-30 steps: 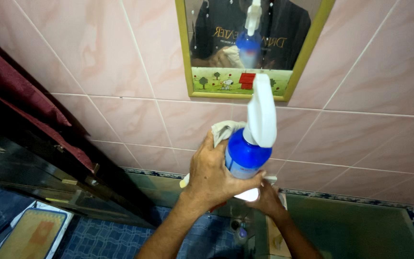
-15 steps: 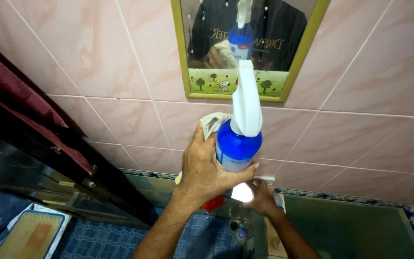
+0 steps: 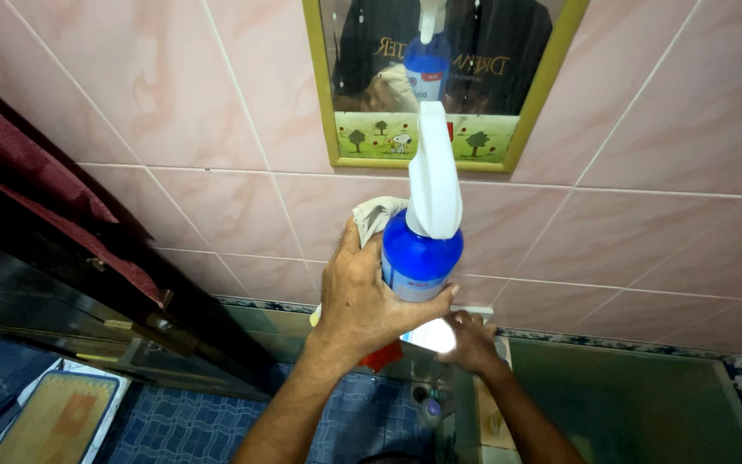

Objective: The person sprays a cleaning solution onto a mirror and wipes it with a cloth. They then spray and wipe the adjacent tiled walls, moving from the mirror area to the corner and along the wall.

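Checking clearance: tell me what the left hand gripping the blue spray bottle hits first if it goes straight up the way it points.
Likely the yellow-framed wall mirror; the left hand and blue spray bottle point at it, though depth is unclear.

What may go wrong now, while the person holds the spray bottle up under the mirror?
1. The left hand holds the blue spray bottle and a pale cloth together, so the grip might slip and the bottle may fall.
2. The right hand touches only its base, so support looks weak.
3. The white nozzle sits close under the gold-framed mirror; it may knock the frame.
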